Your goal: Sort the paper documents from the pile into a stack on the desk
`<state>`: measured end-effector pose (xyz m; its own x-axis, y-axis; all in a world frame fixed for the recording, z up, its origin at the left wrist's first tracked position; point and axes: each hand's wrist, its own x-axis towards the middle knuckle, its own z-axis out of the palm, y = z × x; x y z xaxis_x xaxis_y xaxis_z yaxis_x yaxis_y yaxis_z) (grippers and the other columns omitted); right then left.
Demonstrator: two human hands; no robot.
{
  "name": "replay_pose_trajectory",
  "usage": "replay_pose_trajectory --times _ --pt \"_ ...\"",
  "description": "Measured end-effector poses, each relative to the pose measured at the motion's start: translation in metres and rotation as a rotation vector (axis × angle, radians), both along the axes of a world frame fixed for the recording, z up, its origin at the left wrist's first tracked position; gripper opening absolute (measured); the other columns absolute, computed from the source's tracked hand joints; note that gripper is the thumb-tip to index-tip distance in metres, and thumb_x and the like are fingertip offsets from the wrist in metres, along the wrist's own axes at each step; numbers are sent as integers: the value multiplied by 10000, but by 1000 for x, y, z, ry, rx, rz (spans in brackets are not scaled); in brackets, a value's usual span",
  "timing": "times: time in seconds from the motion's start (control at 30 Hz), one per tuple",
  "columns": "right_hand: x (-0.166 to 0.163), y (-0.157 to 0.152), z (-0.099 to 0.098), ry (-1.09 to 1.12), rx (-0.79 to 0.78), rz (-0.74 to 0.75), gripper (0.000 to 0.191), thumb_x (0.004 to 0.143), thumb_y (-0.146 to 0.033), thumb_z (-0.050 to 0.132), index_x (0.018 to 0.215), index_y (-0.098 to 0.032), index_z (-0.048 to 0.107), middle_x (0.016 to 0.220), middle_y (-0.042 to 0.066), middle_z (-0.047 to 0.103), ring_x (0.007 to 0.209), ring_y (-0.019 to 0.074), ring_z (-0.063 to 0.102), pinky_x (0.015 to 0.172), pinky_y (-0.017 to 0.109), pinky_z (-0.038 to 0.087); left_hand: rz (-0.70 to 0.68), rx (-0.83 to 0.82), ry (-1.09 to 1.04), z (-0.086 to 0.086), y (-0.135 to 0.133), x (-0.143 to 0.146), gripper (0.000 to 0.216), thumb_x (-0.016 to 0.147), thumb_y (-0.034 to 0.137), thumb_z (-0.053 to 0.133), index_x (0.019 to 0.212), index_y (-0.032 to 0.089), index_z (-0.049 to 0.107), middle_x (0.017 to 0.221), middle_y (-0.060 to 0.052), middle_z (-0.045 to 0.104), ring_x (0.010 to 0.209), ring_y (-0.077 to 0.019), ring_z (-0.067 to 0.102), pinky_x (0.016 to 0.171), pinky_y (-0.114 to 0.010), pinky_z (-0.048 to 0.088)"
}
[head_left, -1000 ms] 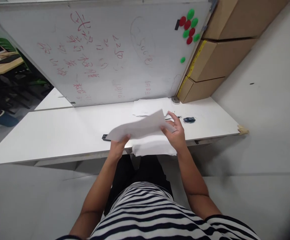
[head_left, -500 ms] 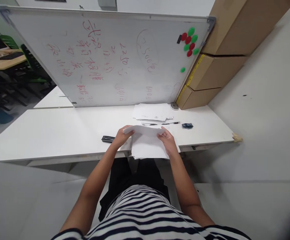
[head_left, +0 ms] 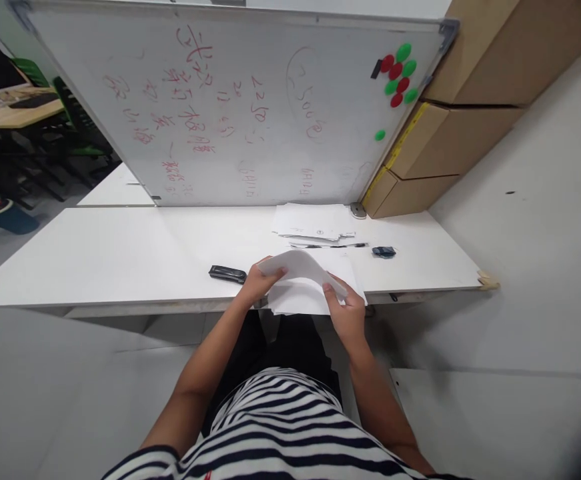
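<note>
Between my two hands a few sheets of white paper [head_left: 303, 265] bow upward in an arch. My left hand [head_left: 261, 280] is closed on their left edge, thumb on top. The right edge is pinched in my right hand [head_left: 344, 303], with its thumb on the near side. Below the held sheets, more white paper [head_left: 297, 300] lies at the table's front edge and sticks out over it. A black stapler [head_left: 227, 274] lies on the table just left of my left hand.
Behind my hands a stack of printed paper [head_left: 313, 221] lies against the whiteboard [head_left: 210, 120]. A thin dark strip [head_left: 330, 245] lies before it. A small dark blue object [head_left: 383, 252] sits to the right on the white table [head_left: 105, 260]. Cardboard boxes [head_left: 410, 195] are piled at the right.
The held sheets have gone from nearly flat to strongly arched. My right hand has moved lower and turned its edge down. The whole view has shifted slightly.
</note>
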<state>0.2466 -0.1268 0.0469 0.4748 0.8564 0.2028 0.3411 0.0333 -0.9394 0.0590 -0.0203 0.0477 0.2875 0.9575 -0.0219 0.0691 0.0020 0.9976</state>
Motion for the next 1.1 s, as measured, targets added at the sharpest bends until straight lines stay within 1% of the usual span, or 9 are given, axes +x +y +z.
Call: replay_pose_trajectory --times 0.1,0.23,0.33,0.47,0.57,0.63,0.77,0.93,1.1 --pt "-3 -2 -5 9 -39 16 431 839 -512 578 1117 -205 698 1129 81 703 1071 293 636 945 438 491 4 -1 16 -4 -3 0 347 701 469 716 906 192 676 870 -33 678 815 -207 601 750 -319 461" --pt "-6 -1 -26 -8 -157 -22 496 871 -554 495 1058 -149 712 1010 126 731 989 314 660 874 426 509 45 107 125 -13 -15 -3 286 784 481 632 880 213 660 834 -22 644 790 -190 584 736 -307 445" --pt "-7 -6 -38 -135 -183 -45 493 891 -554 446 933 -160 741 887 134 738 934 319 669 832 405 504 79 173 157 -16 -22 -14 286 812 469 605 964 230 638 968 -43 642 902 -202 598 793 -314 456" --pt "-2 -18 -35 -173 -198 -124 464 867 -549 487 923 -153 721 859 125 733 866 291 668 778 375 500 117 380 370 -15 -10 -58 510 806 449 633 1266 282 490 1301 -61 536 1198 -236 499 989 -371 398" --pt "2 -22 -29 1 -196 -198 439 822 -537 567 964 -140 691 920 117 734 889 271 662 813 377 499 123 511 716 -25 14 -99 510 757 455 687 1219 294 544 1299 -57 553 1288 -299 402 1075 -446 286" --pt "3 -21 -31 205 -153 -168 459 806 -512 600 1078 -147 657 1060 110 716 983 263 649 872 387 493 97 494 828 -38 29 -118 401 759 460 680 1113 286 607 1177 -54 616 1221 -302 443 1044 -445 305" --pt "-6 -16 -40 478 -177 2 526 798 -469 626 1229 -170 588 1191 104 672 1045 261 640 917 417 492 101 433 795 -63 45 -130 257 819 439 600 989 249 638 1007 -50 630 1042 -245 499 966 -399 363" --pt "-22 -11 -45 333 -277 106 456 818 -450 603 1201 -203 613 1236 79 652 1149 270 586 1022 443 415 154 378 709 -68 43 -127 231 826 398 582 996 251 634 1004 -40 599 1057 -233 452 969 -380 361" --pt "-33 -6 -45 315 -317 183 471 824 -463 585 1209 -193 606 1232 90 653 1119 283 603 982 444 450 125 330 674 -65 41 -131 223 824 382 572 990 246 634 1023 -45 594 1076 -235 451 965 -377 378"
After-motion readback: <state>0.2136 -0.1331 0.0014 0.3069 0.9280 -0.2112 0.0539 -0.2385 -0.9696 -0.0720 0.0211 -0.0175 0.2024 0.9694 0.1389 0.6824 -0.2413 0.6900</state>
